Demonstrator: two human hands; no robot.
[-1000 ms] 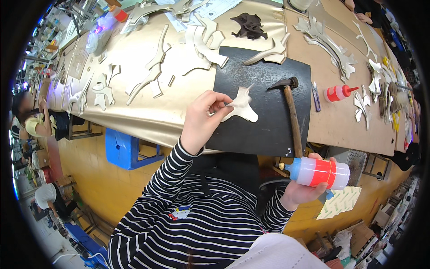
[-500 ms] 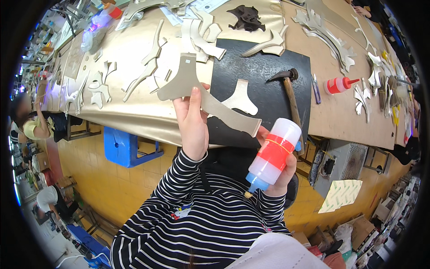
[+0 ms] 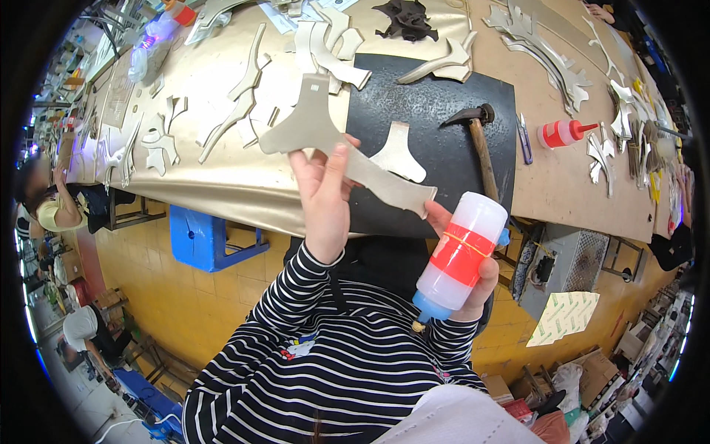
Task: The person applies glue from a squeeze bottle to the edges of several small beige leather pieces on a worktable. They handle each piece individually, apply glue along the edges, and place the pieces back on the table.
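Your bench (image 3: 244, 185) runs across the top, its black mat (image 3: 444, 103) at 12 o'clock carrying a hammer (image 3: 479, 140). Your left hand (image 3: 324, 194) has its grip closed on the long beige cut piece (image 3: 325, 137), lifted off the bench, running from 11 toward 3 o'clock. It looks thin, light and floppy, so pinch near its waist. Your right hand (image 3: 466, 277) wraps an upended glue bottle (image 3: 460, 259), at 4 o'clock; smooth plastic, likely squashy, best held mid-body.
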